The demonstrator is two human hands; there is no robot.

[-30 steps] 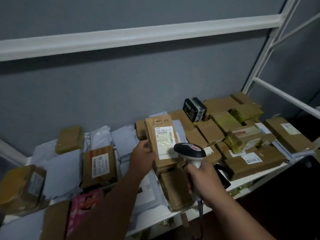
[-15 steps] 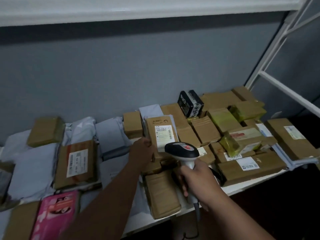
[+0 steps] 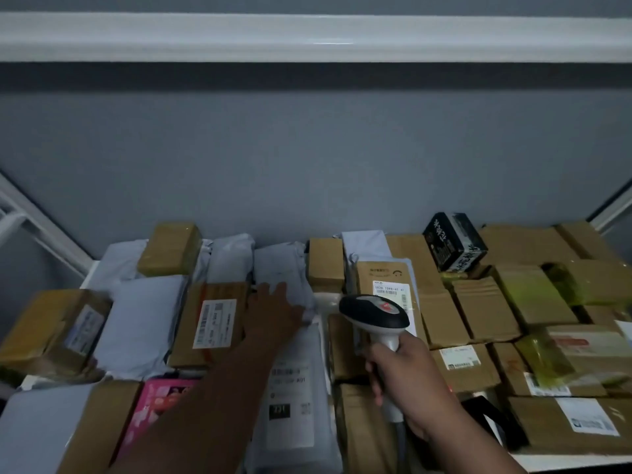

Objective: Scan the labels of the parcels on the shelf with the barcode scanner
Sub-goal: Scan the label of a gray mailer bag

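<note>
My right hand [image 3: 405,381] grips the handle of a black and grey barcode scanner [image 3: 374,313], whose head sits just in front of a flat brown parcel with a white label [image 3: 388,287]. That parcel lies on the pile, and no hand holds it. My left hand [image 3: 273,311] reaches forward with straight fingers, its fingertips on a grey mailer bag [image 3: 282,268] at the back. A brown box with a white barcode label [image 3: 213,323] lies just left of that hand. A white mailer with printed labels [image 3: 292,378] lies under my left forearm.
The white shelf [image 3: 564,461] is packed with brown boxes and grey bags. A black box [image 3: 453,241] stands at the back right, a pink package [image 3: 155,408] at the front left. Yellow-taped boxes [image 3: 543,357] fill the right. A white shelf beam [image 3: 307,35] runs overhead.
My left hand let go of the flat brown labelled parcel, which now lies on the pile, and moved left onto the grey mailer. The view shifted left; the scanner stayed in my right hand.
</note>
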